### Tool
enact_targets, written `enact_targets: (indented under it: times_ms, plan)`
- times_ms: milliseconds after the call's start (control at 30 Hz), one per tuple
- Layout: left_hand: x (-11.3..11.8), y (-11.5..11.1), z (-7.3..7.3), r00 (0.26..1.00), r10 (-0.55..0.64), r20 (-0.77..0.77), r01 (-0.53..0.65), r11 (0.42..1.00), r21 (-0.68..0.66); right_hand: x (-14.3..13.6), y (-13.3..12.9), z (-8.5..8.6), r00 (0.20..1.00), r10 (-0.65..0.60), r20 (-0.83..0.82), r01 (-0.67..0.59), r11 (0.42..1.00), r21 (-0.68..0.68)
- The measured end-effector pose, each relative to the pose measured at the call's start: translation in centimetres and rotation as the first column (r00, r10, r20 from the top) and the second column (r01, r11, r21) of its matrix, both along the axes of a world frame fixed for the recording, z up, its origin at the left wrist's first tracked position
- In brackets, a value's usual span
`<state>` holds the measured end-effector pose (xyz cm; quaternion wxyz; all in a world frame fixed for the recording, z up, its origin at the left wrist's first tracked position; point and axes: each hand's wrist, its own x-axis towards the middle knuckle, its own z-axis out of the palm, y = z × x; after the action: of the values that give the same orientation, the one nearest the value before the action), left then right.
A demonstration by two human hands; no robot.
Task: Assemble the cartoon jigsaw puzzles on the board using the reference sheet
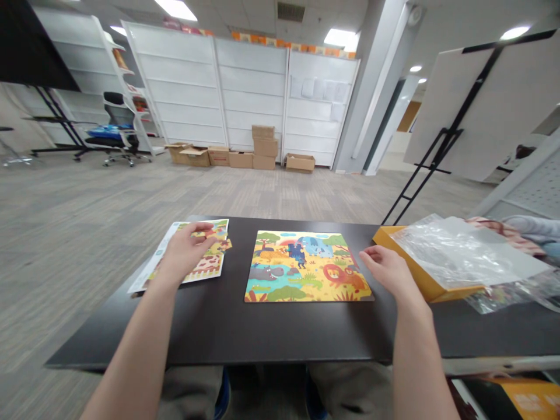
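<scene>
While the left hand [186, 249] hovered over printed sheets [160, 265] on the dark table [280, 335], its thumb and fingers were close together beside a small jigsaw piece [224, 245]; whether they gripped it, I could not tell. The animal puzzle [308, 277] lay flat at the table's middle, a dark patch near its upper centre. Just off its right edge, the right hand [387, 265] had curled fingers, their grip unclear. Beyond that stood a yellow box [455, 294] topped with clear plastic [431, 248]. Across the grey floor [79, 204], cardboard boxes [264, 148] lined white shelving [249, 81].
</scene>
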<state>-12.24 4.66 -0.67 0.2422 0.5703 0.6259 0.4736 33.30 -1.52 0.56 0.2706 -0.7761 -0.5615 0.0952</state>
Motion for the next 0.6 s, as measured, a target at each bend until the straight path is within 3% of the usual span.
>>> enact_targets:
  times_ms: [67, 133, 200, 267, 433, 533, 600]
  plan:
    - [3.1, -1.2, 0.6, 0.982, -0.15, 0.114, 0.147, 0.989, 0.033, -1.3, 0.3, 0.0, 0.995, 0.082, -0.062, -0.079, 0.996, 0.038]
    - [6.6, -2.4, 0.9, 0.936, -0.303, 0.176, 0.305, 0.952, 0.017, -3.3, 0.6, 0.2, 0.959, 0.239, -0.152, -0.231, 0.971, 0.068]
    - [9.7, -3.4, 0.9, 0.884, -0.408, 0.226, 0.419, 0.908, 0.001, -5.8, 1.0, 0.3, 0.857, 0.451, -0.248, -0.446, 0.891, 0.079]
    - [11.9, -3.9, 0.8, 0.85, -0.449, 0.275, 0.47, 0.883, -0.013, -8.2, 1.4, 0.3, 0.748, 0.576, -0.33, -0.578, 0.81, 0.102]
    - [13.8, -3.9, 0.3, 0.832, -0.443, 0.335, 0.474, 0.881, -0.012, -11.5, 2.8, -0.1, 0.52, 0.635, -0.572, -0.687, 0.709, 0.162]
    - [13.9, -3.4, -0.2, 0.85, -0.432, 0.302, 0.445, 0.895, 0.029, -11.8, 3.6, -0.2, 0.485, 0.621, -0.615, -0.711, 0.69, 0.135]
    - [13.7, -3.1, -0.6, 0.876, -0.406, 0.259, 0.406, 0.912, 0.057, -11.7, 4.2, -0.3, 0.498, 0.615, -0.612, -0.687, 0.71, 0.155]
